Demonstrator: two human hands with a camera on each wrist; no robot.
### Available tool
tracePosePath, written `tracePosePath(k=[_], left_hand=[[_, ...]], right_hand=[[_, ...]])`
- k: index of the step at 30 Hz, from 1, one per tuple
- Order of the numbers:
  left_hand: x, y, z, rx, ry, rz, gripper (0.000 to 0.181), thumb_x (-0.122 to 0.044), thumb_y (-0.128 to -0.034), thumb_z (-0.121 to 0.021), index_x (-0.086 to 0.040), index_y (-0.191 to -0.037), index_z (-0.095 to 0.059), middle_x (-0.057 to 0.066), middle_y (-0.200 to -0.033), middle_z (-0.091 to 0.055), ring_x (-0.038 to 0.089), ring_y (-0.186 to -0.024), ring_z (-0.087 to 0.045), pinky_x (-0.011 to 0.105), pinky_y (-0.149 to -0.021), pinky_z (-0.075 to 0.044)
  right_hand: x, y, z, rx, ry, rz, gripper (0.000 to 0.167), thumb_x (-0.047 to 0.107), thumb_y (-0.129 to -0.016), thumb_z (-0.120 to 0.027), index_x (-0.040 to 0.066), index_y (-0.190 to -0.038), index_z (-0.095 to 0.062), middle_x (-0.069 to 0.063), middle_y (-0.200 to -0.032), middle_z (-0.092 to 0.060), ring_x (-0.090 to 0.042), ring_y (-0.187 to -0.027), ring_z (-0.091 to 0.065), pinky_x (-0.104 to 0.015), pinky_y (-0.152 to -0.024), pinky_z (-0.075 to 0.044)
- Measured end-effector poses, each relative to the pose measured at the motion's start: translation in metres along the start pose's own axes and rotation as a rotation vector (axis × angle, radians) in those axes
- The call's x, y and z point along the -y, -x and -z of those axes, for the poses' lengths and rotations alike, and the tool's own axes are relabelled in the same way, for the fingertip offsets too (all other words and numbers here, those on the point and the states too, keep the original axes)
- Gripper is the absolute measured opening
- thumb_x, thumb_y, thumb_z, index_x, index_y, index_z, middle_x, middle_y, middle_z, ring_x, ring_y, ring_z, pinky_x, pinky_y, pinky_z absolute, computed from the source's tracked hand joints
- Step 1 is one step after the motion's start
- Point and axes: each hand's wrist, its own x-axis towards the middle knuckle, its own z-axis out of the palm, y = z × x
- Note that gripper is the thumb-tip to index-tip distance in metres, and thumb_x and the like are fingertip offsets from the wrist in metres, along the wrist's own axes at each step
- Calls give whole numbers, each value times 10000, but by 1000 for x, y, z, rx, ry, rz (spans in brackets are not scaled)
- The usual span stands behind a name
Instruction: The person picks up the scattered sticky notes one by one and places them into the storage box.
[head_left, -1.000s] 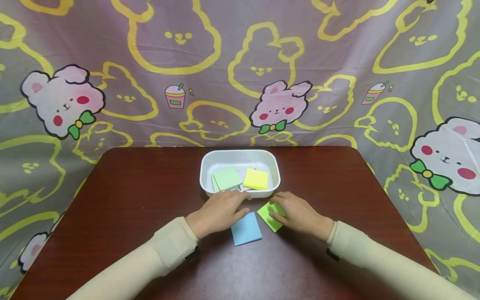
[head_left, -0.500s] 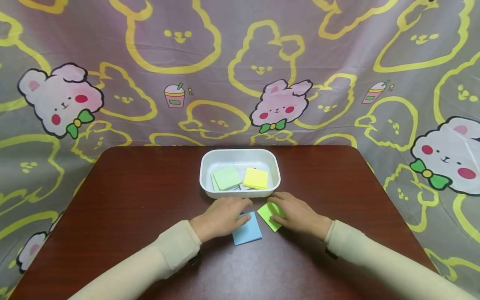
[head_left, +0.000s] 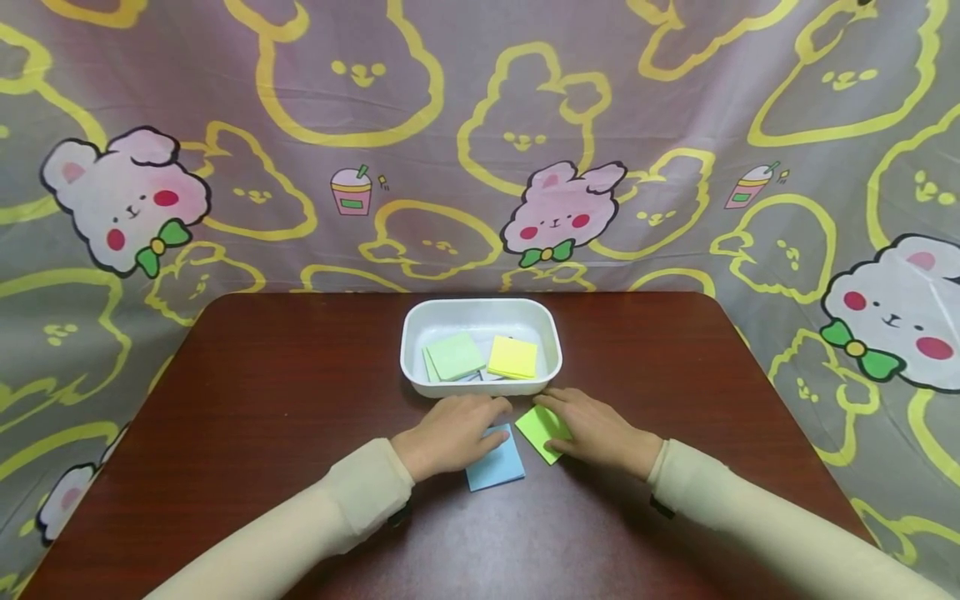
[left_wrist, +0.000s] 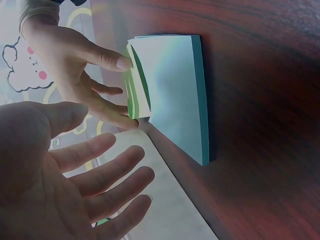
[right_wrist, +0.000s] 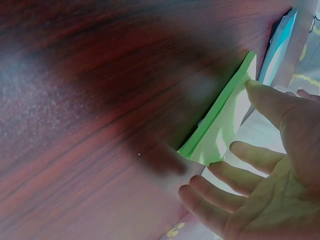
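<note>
My left hand [head_left: 450,436] is spread loosely above the far left part of a light blue sticky note pad [head_left: 497,464]. In the left wrist view its fingers are relaxed and apart from the blue pad [left_wrist: 172,85], with nothing between them. My right hand [head_left: 603,433] holds a bright green sticky note pad [head_left: 537,433] at its edges, the thumb nearer me and the fingers on the far side. The right wrist view shows the thumb at one corner of the green pad [right_wrist: 225,120] and fingertips by the opposite corner. Both pads lie on the table.
A white plastic tray [head_left: 480,389] stands just beyond both hands. Inside it lie pale green pads [head_left: 456,356] and a yellow pad [head_left: 512,358], with something partly hidden beneath. The dark red wooden table [head_left: 285,375] ends at a patterned curtain [head_left: 442,183].
My left hand has drawn back from the tray's front rim and shifted slightly right over the blue pad. The right thumb has slid toward the green pad's near edge. Both pads stay put.
</note>
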Motion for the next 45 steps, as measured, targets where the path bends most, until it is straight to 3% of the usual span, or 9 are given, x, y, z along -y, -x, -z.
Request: tracePosePath(k=[7,19,28,35,41,45], left_hand=[[0,-2,-3,16,-1,8,298,-299,-985,-654,-108,-1214,-662,30,-1062,-725,185,-952,-685,350,-784,-550],[1,-1,-6,49,-14,41,313,-315,-985,-655,-112,-1224,-662,20,-1075,-734,179,-957,-683,338,-803,-548],[3,0,-8,56,-8,48,329,-317,-986,-655,-110,-1242,-660,24,-1093,-736,178,-971,-683,341,-799,-554],[5,0,-9,44,-5,39,310,-317,-985,-656,-116,-1221,-664,22,-1085,-737,173,-965,-684,336,-796,-553],[6,-1,-10,53,-5,40,320,-316,-987,-653,-107,-1229,-656,27,-1065,-729,163,-934,-673,330,-778,-549],[5,-2,-10,50,-10,37,324,-318,-991,-648,-108,-1237,-656,24,-1100,-734,174,-976,-681,347,-816,-556]], right_hand=[[1,0,1,18,-18,-29,643,242,-785,-868,18,-1331,-613,-140,-1275,-640,-264,-1115,-615,-427,-875,-535],[-2,0,3,36,-47,-86,610,272,-758,-893,-23,-1240,-665,-107,-1049,-582,-147,-845,-504,-279,-694,-446],[-2,1,1,26,-99,-131,606,272,-732,-914,-36,-1190,-666,-78,-977,-496,-138,-798,-465,-258,-666,-421],[-3,0,3,31,-113,-138,539,289,-718,-921,49,-1100,-626,-56,-985,-536,-134,-805,-476,-271,-683,-425],[-7,-1,5,8,-125,-73,516,264,-699,-924,106,-1000,-537,28,-818,-526,-111,-737,-460,-255,-641,-388],[-9,0,6,16,-175,-78,524,238,-711,-918,125,-1005,-499,41,-775,-505,-96,-689,-455,-229,-594,-378]])
